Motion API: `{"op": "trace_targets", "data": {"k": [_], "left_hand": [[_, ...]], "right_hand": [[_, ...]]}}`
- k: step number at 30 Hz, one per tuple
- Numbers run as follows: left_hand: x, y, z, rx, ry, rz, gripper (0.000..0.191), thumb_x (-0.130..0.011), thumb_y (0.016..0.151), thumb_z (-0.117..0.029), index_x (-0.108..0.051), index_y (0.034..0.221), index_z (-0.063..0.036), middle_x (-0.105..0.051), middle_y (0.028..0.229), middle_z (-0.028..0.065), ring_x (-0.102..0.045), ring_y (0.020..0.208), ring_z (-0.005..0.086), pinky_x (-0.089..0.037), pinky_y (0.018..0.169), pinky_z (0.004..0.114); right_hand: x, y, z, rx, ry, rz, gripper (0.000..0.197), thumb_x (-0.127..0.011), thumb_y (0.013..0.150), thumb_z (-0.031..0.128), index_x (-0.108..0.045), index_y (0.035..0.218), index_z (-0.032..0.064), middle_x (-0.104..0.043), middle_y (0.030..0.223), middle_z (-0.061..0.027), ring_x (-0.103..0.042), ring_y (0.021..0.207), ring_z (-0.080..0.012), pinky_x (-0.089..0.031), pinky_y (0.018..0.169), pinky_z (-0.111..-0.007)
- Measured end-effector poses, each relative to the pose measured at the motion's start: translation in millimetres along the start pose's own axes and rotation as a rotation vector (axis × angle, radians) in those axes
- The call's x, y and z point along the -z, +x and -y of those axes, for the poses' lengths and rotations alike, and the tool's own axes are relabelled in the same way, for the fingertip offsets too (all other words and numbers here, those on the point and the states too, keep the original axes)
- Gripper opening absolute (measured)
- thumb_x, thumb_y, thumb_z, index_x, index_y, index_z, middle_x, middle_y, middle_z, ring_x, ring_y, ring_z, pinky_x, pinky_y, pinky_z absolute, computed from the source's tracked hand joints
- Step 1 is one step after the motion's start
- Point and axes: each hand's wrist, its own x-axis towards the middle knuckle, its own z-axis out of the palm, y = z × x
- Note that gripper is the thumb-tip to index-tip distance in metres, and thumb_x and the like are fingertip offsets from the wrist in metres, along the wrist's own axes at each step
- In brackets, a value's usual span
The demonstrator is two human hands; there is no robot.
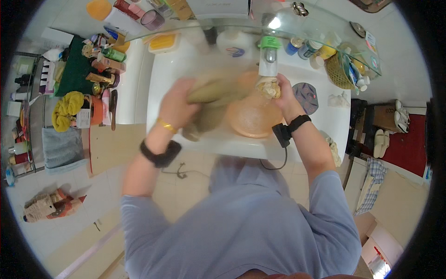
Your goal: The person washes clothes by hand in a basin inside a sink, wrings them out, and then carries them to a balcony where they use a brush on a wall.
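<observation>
My left hand (179, 104), blurred by motion, grips an olive-green item (212, 96) that looks like a limp cloth. It hangs over the left part of the white washbasin (163, 73). My right hand (286, 92) is at the tap (268, 64), against a crumpled cream cloth bundle (269, 88) at the spout's end. Its fingertips are hidden, so I cannot tell whether it grips the bundle or only touches it. Below the tap an orange plastic basin (256, 120) stands in the washbasin, with what looks like water in it.
A glass shelf (223, 23) with toiletries crosses above the washbasin. Bottles and a woven basket (339, 71) line its back right. A dark patterned pad (305, 98) lies right of my right hand. The left-hand counter (134, 87) holds cosmetics. A cable (286, 158) hangs from my right wrist device.
</observation>
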Motion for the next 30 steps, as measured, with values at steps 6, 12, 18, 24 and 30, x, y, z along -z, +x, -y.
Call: {"op": "trace_targets", "data": {"k": [6,12,18,24,30], "left_hand": [[-141,41,-30,0.026,-0.198,0.011,0.059,-0.069,0.066,-0.027,-0.048,0.117,-0.0068,-0.049,0.115,0.0164,-0.045,0.109,0.0311,-0.038,0.092,0.038],[-196,20,-33,-0.216,0.068,0.15,0.062,-0.067,0.068,-0.035,-0.047,0.122,-0.013,-0.033,0.132,0.0168,-0.03,0.121,0.0378,-0.024,0.102,0.044],[-300,21,25,-0.16,0.096,0.219,0.047,-0.055,0.081,-0.03,-0.045,0.125,-0.0141,-0.02,0.142,0.0104,-0.021,0.128,0.0351,-0.019,0.104,0.046],[-258,43,-11,0.488,-0.439,0.493,0.053,-0.051,0.086,-0.029,-0.034,0.133,-0.01,-0.034,0.135,0.0104,-0.031,0.124,0.025,-0.025,0.103,0.037],[-195,55,-1,0.524,-1.456,0.561,0.024,-0.048,0.087,-0.014,-0.049,0.11,-0.0072,-0.052,0.103,0.0066,-0.05,0.092,0.0163,-0.045,0.076,0.03]], "right_hand": [[4,5,12,0.023,-0.103,0.046,0.032,-0.042,0.087,0.028,-0.053,0.105,0.0038,-0.06,0.1,-0.0105,-0.059,0.091,-0.0247,-0.047,0.083,-0.038],[-1,6,22,-0.103,-0.023,0.112,0.032,-0.041,0.087,0.029,-0.054,0.105,0.0064,-0.061,0.099,-0.0096,-0.06,0.089,-0.0234,-0.047,0.082,-0.037],[-6,18,-6,-0.102,0.0,0.025,0.037,-0.034,0.089,0.033,-0.052,0.106,0.0063,-0.06,0.099,-0.0104,-0.058,0.091,-0.0262,-0.046,0.083,-0.042],[8,17,-16,-0.081,0.125,0.148,0.037,-0.032,0.089,0.032,-0.051,0.107,0.0061,-0.057,0.103,-0.0121,-0.056,0.094,-0.0271,-0.045,0.085,-0.043],[-21,-12,-4,-0.005,0.173,0.053,0.04,-0.031,0.09,0.033,-0.049,0.11,0.004,-0.057,0.106,-0.0134,-0.056,0.095,-0.0282,-0.045,0.084,-0.043]]}}
